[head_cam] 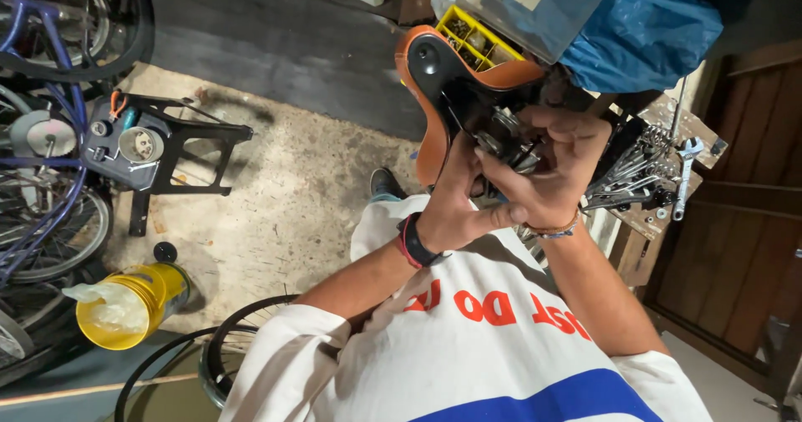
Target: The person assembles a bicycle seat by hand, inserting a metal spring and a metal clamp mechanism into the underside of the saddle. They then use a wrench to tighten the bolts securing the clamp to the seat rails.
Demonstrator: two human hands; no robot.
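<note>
Bike saddle (434, 96), orange shell with black underside up, sits upper centre of frame, held in the air in front of our chest. Our left hand (455, 200) is wrapped around its lower edge, fingers curled on it; our right hand (555, 167) is closed over the metal rail clamp (510, 138) on the underside. Surface below is rough, stained concrete floor (284, 188), going to darker slab at top. Right of frame: wooden bench (660, 213) with a row of spanners (647, 171), blue plastic sheet (643, 29) and a yellow parts tray (476, 38) just behind the saddle. Left edge is crowded: blue bike frame and wheels (50, 138), black stand (180, 146). Yellow tub (134, 305) lower left, loose tyre (225, 347) beside it. Open floor is the centre strip between stand and bench; our shoe (386, 184) stands in it.
</note>
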